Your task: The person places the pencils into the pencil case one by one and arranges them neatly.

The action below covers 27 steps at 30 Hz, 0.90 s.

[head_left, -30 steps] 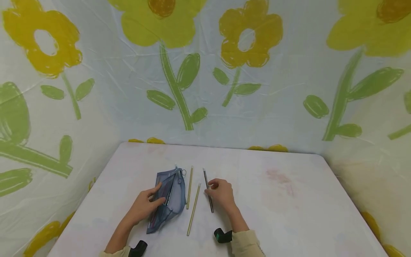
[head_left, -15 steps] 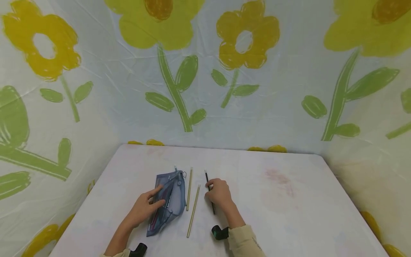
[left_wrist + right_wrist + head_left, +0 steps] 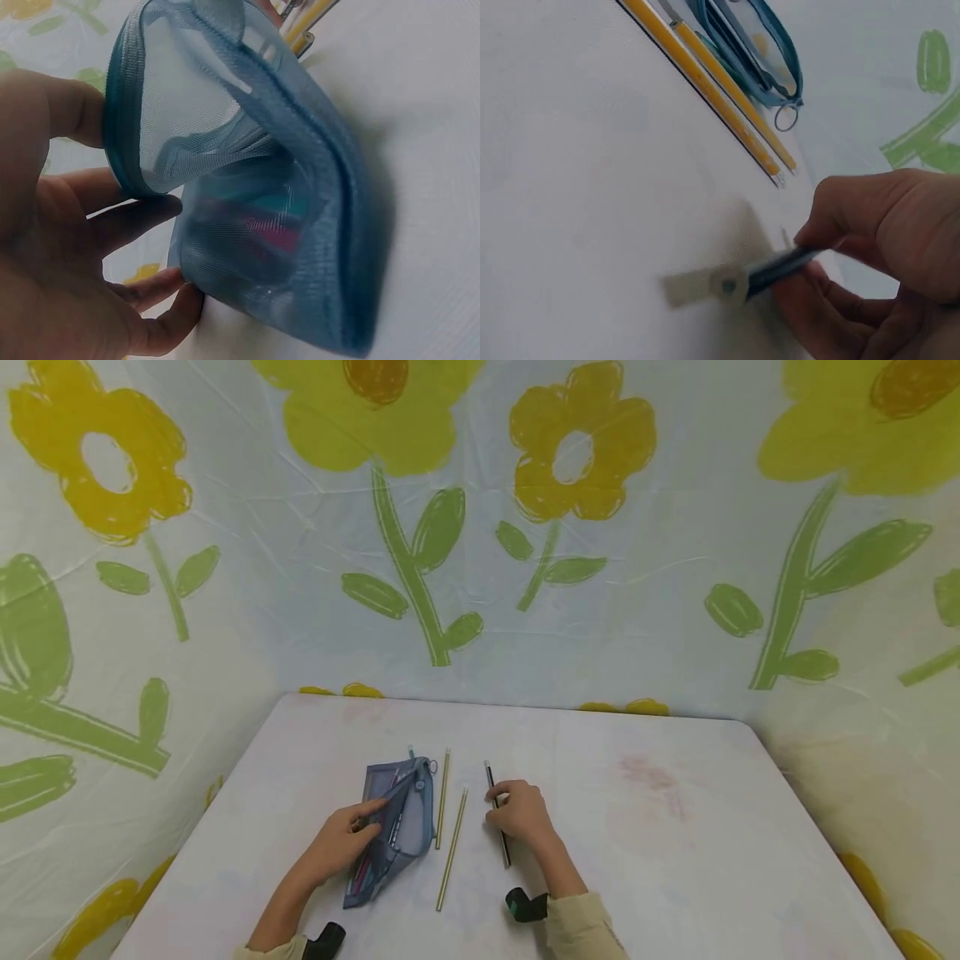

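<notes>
A blue mesh pencil case (image 3: pixel 411 835) lies unzipped on the table, its mouth gaping in the left wrist view. My left hand (image 3: pixel 343 842) holds the near side of its opening, thumb and fingers at the zipped rim (image 3: pixel 129 112). Pink and teal items (image 3: pixel 281 236) show through the mesh. To the right, my right hand (image 3: pixel 521 810) pinches a black pencil (image 3: pixel 505 850) between thumb and fingers. One end of that pencil faces the camera in the right wrist view, close over the tabletop and its shadow.
Two yellow-gold pencils (image 3: pixel 452 852) lie between the case and my right hand, roughly side by side. A metal ring (image 3: pixel 786 118) hangs from the case's zip. The white table (image 3: pixel 675 860) meets a flower-printed cloth (image 3: pixel 637 610) behind and on both sides.
My right hand has moved slightly right with the black pencil, away from the yellow-gold pencils. My left hand stays on the case, whose opening has shifted a little.
</notes>
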Available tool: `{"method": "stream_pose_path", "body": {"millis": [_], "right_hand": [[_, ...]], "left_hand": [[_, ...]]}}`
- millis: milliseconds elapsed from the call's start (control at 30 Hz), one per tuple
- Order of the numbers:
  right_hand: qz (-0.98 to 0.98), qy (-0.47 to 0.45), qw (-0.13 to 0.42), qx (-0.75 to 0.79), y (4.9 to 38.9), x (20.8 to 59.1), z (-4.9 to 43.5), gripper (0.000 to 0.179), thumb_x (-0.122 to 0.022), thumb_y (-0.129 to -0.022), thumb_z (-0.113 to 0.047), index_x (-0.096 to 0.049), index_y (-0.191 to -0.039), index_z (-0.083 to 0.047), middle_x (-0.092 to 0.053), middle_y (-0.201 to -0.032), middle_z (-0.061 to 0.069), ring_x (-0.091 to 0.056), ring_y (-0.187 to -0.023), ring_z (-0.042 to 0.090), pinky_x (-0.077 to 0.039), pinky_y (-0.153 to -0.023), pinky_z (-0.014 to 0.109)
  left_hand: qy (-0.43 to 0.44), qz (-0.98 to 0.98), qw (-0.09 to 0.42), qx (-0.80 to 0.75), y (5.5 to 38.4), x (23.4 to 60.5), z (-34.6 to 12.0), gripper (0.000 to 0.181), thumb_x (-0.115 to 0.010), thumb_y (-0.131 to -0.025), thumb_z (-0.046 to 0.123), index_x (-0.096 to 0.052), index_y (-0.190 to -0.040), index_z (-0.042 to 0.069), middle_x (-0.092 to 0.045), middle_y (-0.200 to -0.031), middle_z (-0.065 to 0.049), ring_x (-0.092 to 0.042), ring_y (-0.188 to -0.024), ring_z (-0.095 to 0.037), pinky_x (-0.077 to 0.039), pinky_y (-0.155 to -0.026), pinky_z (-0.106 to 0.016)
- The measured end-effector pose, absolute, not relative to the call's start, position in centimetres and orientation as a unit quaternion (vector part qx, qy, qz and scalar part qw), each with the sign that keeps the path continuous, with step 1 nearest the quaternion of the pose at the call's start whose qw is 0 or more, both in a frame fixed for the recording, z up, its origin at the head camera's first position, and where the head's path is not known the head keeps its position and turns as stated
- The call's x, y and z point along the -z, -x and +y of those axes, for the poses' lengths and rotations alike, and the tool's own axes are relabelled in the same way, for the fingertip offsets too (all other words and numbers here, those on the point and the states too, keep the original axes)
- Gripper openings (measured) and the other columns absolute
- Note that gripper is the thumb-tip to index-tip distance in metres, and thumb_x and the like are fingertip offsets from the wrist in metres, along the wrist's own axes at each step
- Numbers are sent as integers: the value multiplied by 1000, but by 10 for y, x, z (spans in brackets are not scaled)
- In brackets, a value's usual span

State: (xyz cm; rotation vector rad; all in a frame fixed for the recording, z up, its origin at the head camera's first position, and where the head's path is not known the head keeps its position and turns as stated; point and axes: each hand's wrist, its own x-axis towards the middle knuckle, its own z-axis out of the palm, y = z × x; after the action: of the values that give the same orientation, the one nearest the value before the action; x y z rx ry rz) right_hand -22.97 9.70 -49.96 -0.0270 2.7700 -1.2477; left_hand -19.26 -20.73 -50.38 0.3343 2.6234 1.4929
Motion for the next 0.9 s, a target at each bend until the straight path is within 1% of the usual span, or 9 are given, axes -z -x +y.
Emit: {"method": "stream_pose_path", "body": {"millis": [133, 267, 367, 433, 533, 633, 767, 800, 900], "right_hand": [[877, 20, 52, 478, 227, 505, 101, 34, -67, -76, -1, -73, -109, -6, -61, -73, 6, -51, -52, 14, -45, -46, 29], [837, 28, 60, 543, 223, 508, 96, 38, -66, -78, 1, -70, -115, -3, -61, -73, 7, -54, -53, 13, -52, -48, 31], [817, 30, 70, 572, 219, 506, 90, 39, -66, -78, 2, -70, -116, -2, -62, -75, 7, -56, -57, 14, -55, -50, 33], [811, 35, 77, 579, 216, 505, 86, 39, -66, -78, 1, -69, -116, -2, -62, -75, 8, -57, -58, 15, -55, -51, 34], [805, 44, 78, 586, 214, 505, 81, 38, -66, -79, 1, -69, -117, -1, -62, -75, 9, -57, -58, 15, -56, -52, 35], [795, 44, 64, 601, 213, 504, 73, 39, -65, -78, 2, -68, -117, 0, -60, -78, 10, -58, -60, 15, -57, -52, 35], [770, 31, 35, 636, 211, 495, 55, 42, -64, -77, 4, -67, -118, 0, -59, -82, 11, -60, -61, 16, -58, -54, 38], [764, 30, 26, 645, 211, 493, 50, 42, -64, -76, 5, -67, -118, 1, -59, -82, 11, -60, -62, 16, -58, -54, 38], [745, 21, 5, 667, 213, 486, 36, 43, -63, -75, 7, -68, -117, -1, -59, -83, 11, -61, -60, 18, -58, -55, 42]], "left_hand": [[-103, 863, 60, -491, 191, 502, -205, 40, -56, -94, 4, -58, -133, 1, -53, -137, -19, -42, -131, -41, -36, -103, -59], [-93, 871, 63, -478, 191, 505, -206, 37, -47, -94, -1, -69, -121, 10, -61, -126, -10, -50, -125, -34, -39, -102, -54], [-98, 873, 64, -473, 191, 507, -207, 40, -41, -94, -4, -73, -115, 10, -64, -121, -8, -52, -121, -33, -39, -101, -53], [-99, 873, 66, -473, 189, 507, -207, 40, -42, -94, -3, -70, -120, 6, -62, -124, -11, -49, -125, -35, -37, -103, -55], [-99, 871, 71, -476, 186, 507, -206, 40, -42, -94, -2, -62, -129, 0, -57, -131, -17, -47, -127, -36, -38, -102, -54], [-101, 870, 71, -478, 184, 505, -204, 41, -45, -95, 1, -56, -135, -1, -53, -135, -20, -47, -124, -33, -41, -98, -47], [-105, 872, 66, -474, 183, 503, -202, 43, -49, -96, 6, -52, -138, -1, -51, -136, -22, -49, -110, -26, -43, -88, -37], [-104, 874, 65, -471, 183, 502, -201, 43, -50, -97, 7, -51, -139, 0, -51, -136, -21, -49, -107, -26, -43, -85, -36], [-99, 878, 64, -465, 182, 501, -200, 45, -52, -97, 10, -49, -141, 1, -50, -138, -22, -50, -113, -31, -44, -91, -42]]}}
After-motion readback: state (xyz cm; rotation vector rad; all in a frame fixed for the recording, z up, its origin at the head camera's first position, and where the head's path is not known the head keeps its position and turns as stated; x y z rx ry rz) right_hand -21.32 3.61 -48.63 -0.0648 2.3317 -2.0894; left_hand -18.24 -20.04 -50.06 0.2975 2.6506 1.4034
